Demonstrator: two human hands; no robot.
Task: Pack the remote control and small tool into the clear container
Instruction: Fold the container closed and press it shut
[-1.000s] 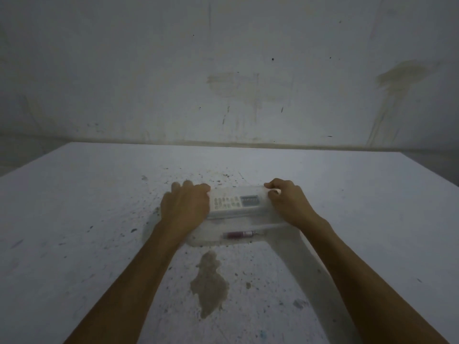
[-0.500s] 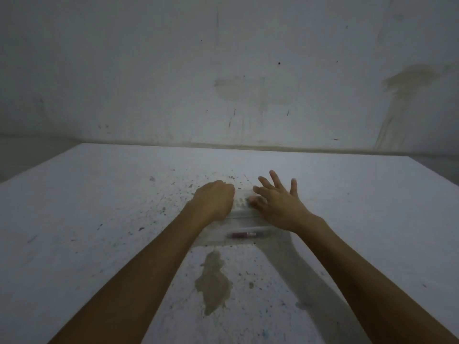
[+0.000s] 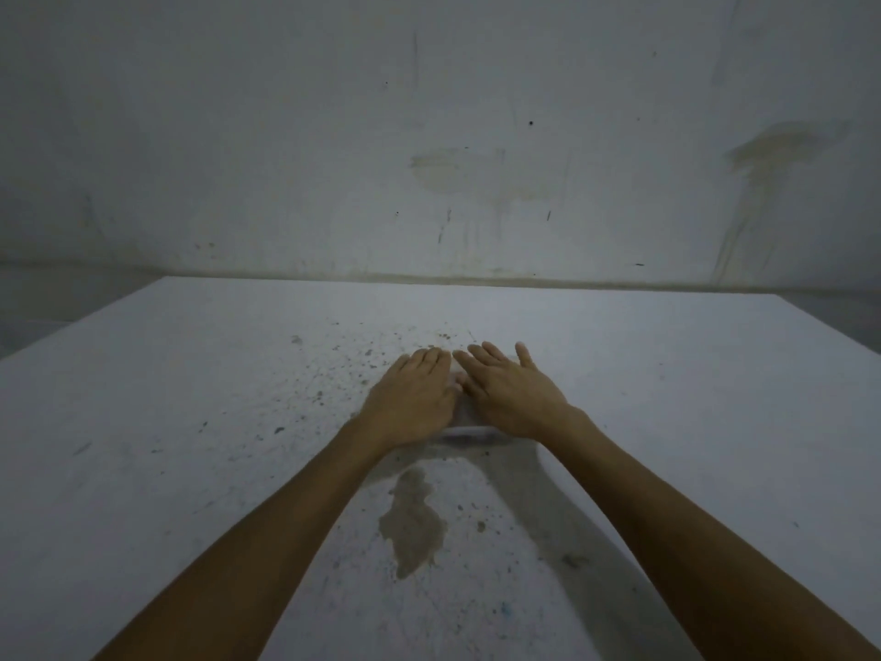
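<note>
The clear container (image 3: 466, 427) lies on the white table (image 3: 190, 422), almost wholly covered by my two hands. My left hand (image 3: 411, 404) lies flat, palm down, on its left half. My right hand (image 3: 510, 392) lies flat on its right half with fingers spread. The two hands nearly touch over the middle. Only a narrow strip of the container's lid and near edge shows between and below them. The remote control and the small tool are hidden under my hands.
A brownish stain (image 3: 414, 522) marks the table just in front of the container. Dark specks are scattered to the left and behind. A stained wall (image 3: 453, 174) rises behind the table's far edge.
My hands left the container's two ends and came together over its top. Both have flattened, palms down, on the lid. The remote and tool, seen through the lid earlier, are now covered.
</note>
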